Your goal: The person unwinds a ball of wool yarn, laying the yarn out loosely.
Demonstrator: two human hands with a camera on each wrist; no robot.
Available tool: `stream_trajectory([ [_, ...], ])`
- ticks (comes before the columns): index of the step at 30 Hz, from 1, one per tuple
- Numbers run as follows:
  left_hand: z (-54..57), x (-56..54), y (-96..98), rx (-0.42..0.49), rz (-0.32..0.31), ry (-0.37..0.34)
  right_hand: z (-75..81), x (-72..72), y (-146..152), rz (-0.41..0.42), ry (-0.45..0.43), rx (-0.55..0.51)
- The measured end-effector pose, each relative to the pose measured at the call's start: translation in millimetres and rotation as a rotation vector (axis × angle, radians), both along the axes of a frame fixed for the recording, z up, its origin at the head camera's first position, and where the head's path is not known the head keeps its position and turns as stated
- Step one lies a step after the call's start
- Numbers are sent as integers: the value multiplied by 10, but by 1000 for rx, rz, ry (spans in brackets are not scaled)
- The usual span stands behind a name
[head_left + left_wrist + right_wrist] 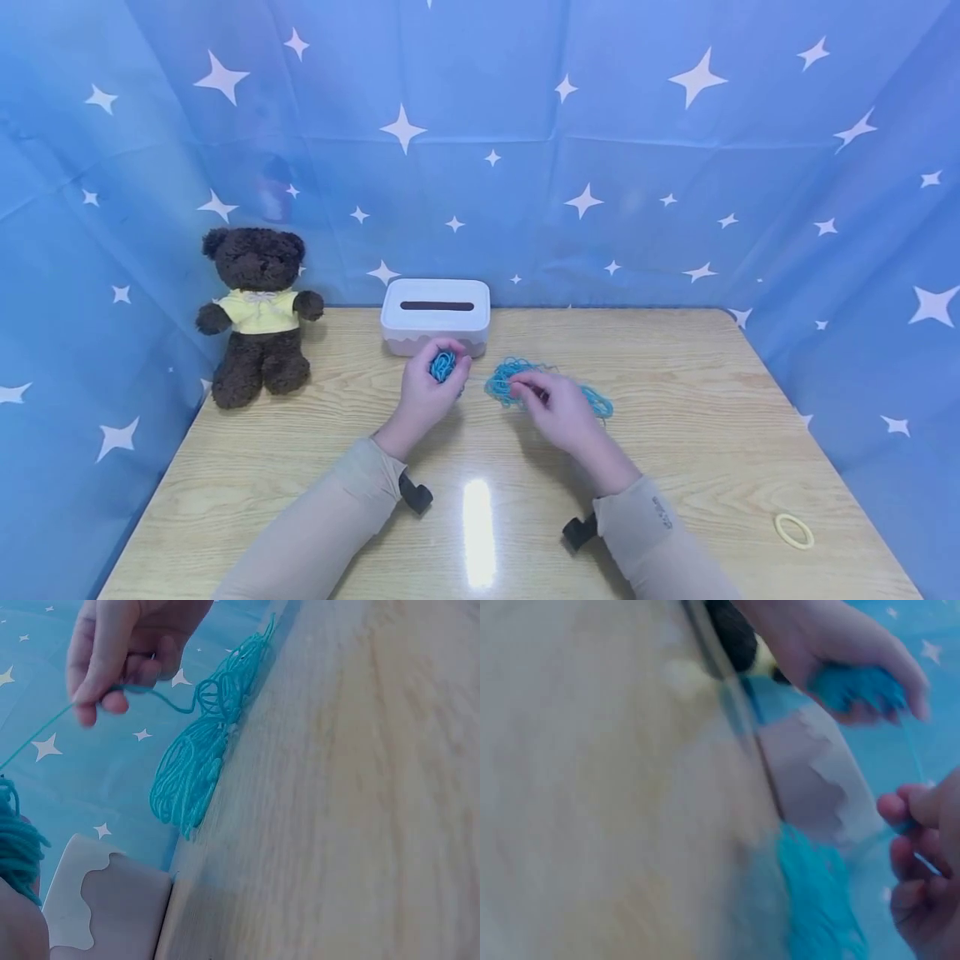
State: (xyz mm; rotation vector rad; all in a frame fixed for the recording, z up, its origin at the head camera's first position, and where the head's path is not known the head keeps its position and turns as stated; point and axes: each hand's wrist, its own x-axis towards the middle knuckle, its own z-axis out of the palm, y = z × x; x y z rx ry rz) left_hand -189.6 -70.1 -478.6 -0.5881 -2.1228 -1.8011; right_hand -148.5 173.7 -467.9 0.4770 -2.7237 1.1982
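My left hand (429,385) grips a small wound bundle of teal yarn (442,365) above the table, in front of the tissue box. A single strand stretches from that bundle to my right hand (558,408), whose thumb and fingertips pinch it, as the left wrist view shows. Beneath and behind the right hand lies a loose teal skein (196,761) on the table, partly covered by the hand in the head view. The strand runs on from the right fingers down to this skein. In the right wrist view the bundle (859,688) and skein are blurred.
A white tissue box (435,321) with a slot on top stands at the table's back edge. To its left sits a brown teddy bear (261,312) in a yellow shirt. A pale yellow ring (793,531) lies near the right front of the wooden table (712,400).
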Motion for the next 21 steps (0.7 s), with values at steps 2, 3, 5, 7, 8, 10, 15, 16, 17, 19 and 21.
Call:
stream_trajectory([
  [2,-8,-6,0,2,6,8,23,-28,172,-5,-33,-28],
  [3,-13,-11,1,4,10,12,29,-42,260,-12,-41,-35],
  [5,-20,-17,5,10,17,21,38,-73,439,-32,-50,-44],
  [7,-22,-20,8,19,23,26,43,-101,608,-60,-36,-35],
  [8,-25,-24,8,22,28,27,43,-114,688,-76,-34,-24],
  [10,-26,-27,7,25,41,25,46,-139,833,-110,-37,-5],
  [15,-41,-36,-7,35,66,17,41,-168,1095,-203,-104,53],
  [16,-45,-38,-10,37,68,17,41,-171,1130,-218,-123,62],
  [17,-48,-39,-12,37,71,20,38,-173,1160,-235,-143,73],
  [19,-50,-42,-16,35,74,27,32,-179,1211,-264,-183,101],
  [21,-54,-44,-17,40,76,34,20,-184,1249,-295,-219,141],
])
